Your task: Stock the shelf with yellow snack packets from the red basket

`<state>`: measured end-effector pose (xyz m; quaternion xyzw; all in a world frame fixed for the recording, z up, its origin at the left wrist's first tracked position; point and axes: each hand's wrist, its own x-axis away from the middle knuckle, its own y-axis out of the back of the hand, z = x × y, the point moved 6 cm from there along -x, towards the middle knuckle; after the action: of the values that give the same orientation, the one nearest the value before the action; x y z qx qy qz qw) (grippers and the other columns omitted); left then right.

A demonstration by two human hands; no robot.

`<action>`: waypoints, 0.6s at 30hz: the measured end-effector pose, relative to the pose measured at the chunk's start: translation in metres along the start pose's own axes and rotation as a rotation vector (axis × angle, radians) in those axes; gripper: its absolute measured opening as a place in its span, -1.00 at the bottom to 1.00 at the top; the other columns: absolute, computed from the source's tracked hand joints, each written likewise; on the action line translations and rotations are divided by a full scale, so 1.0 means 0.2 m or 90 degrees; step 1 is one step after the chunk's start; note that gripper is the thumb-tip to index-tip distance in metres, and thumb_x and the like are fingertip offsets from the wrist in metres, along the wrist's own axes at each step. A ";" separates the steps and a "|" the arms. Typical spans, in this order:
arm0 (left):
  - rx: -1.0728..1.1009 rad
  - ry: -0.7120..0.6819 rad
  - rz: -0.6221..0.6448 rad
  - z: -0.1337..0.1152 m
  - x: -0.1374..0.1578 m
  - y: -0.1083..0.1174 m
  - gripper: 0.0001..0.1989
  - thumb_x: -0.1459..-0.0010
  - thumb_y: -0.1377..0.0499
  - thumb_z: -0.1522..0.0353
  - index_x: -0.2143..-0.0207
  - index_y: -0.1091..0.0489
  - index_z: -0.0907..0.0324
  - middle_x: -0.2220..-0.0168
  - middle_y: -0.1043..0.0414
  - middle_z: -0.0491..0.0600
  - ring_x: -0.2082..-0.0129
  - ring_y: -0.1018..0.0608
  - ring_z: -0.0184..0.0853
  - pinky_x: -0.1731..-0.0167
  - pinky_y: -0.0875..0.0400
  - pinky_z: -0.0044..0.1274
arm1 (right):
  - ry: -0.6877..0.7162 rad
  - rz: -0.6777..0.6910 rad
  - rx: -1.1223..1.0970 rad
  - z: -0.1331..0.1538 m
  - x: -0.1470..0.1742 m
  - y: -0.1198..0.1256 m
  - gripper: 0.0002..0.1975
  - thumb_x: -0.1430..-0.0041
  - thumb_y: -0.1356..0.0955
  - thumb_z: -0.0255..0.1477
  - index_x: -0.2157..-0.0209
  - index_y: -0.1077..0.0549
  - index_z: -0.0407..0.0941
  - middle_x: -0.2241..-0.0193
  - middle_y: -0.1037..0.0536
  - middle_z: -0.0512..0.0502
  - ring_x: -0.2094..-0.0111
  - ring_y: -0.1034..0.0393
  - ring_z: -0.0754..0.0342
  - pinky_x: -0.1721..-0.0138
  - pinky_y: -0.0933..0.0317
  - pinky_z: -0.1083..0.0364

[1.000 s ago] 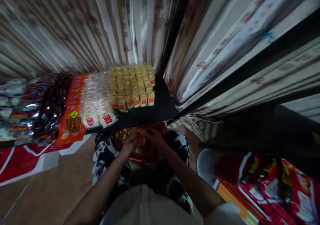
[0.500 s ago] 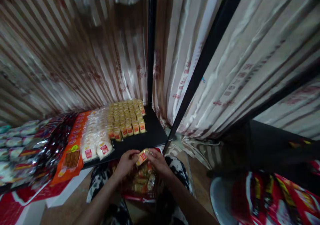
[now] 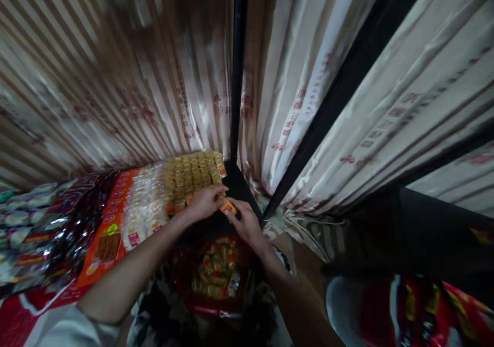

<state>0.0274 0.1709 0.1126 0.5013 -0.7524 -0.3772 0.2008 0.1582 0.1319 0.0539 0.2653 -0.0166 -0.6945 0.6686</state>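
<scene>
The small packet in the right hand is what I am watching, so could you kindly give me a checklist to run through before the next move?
1. Small packet held: ok, in the fingers of the right hand, its orange label showing.
2. Left hand free: cannot tell; its fingertips are right by the packet, contact unclear.
3. Front of the packet rows in sight: not ok, the left hand covers part of it.
4. Black shelf visible beside the rows: ok, on their right.
5. Red basket holding packets: ok, below the shelf's front edge.
6. Basket steady: cannot tell, its support is too dark.
</scene>
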 end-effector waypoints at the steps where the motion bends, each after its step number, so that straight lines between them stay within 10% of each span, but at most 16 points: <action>1: -0.007 -0.009 -0.003 -0.01 -0.06 0.01 -0.64 -0.03 -0.12 0.42 0.07 -0.40 0.11 0.11 -0.47 -0.05 0.17 -0.49 -0.33 0.11 -0.35 -0.52 | 0.003 0.001 0.010 -0.01 -0.05 0.01 -0.66 -0.06 -0.33 -0.34 0.08 -0.45 -0.05 0.15 -0.52 -0.11 0.10 -0.33 -0.05 0.02 -0.17 -0.04; 9: -0.018 -0.008 -0.090 0.07 -0.48 0.05 -0.64 -0.10 0.00 0.51 0.05 -0.36 0.24 0.11 -0.47 0.04 0.13 -0.48 -0.34 0.05 -0.34 -0.48 | -0.119 -0.108 -0.082 -0.30 -0.45 -0.06 -0.68 -0.06 -0.32 -0.36 0.11 -0.41 -0.10 0.18 -0.54 -0.11 0.18 -0.41 0.00 0.11 -0.27 0.03; 18: -0.176 -0.005 -0.060 0.27 -0.58 0.06 -0.69 -0.01 0.01 0.57 0.28 -0.47 0.22 0.23 -0.49 0.00 0.15 -0.46 -0.30 0.04 -0.29 -0.49 | -0.167 -0.088 0.019 -0.55 -0.61 -0.19 -0.71 -0.10 -0.27 -0.38 0.12 -0.41 -0.10 0.20 -0.54 -0.10 0.19 -0.43 0.02 0.09 -0.24 0.04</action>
<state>0.0319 0.2989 0.0960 0.5023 -0.6696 -0.4883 0.2468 0.1619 0.2874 -0.0126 0.1827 -0.0963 -0.7675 0.6069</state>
